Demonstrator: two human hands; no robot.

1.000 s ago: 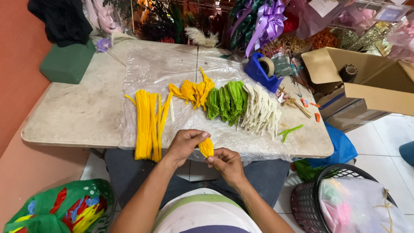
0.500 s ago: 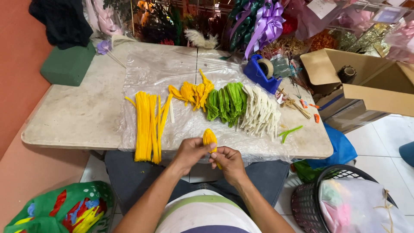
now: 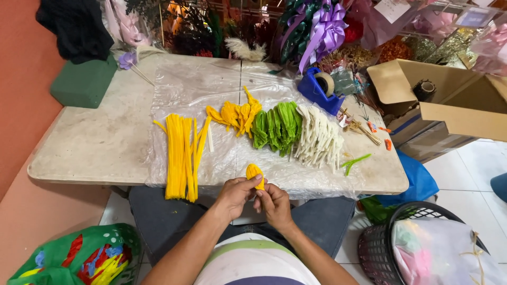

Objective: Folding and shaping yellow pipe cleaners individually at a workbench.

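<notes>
Both hands meet at the table's near edge around a small yellow folded petal piece (image 3: 254, 173). My left hand (image 3: 235, 194) pinches its lower left side and my right hand (image 3: 274, 203) grips its base from the right. Straight yellow fuzzy stems (image 3: 181, 154) lie in a row to the left on a clear plastic sheet (image 3: 190, 95). Further back sit a heap of finished yellow petals (image 3: 235, 114), a bunch of green pieces (image 3: 275, 126) and a bunch of white pieces (image 3: 318, 140).
A blue tape dispenser (image 3: 319, 89) stands behind the white pieces, and an open cardboard box (image 3: 438, 108) sits at the right. A green foam block (image 3: 84, 82) rests at the far left corner. A dark basket (image 3: 422, 250) and a green bag (image 3: 79, 258) stand on the floor.
The yellow piece has risen slightly and both hands have drawn closer to my body, the fingers shifting around its base.
</notes>
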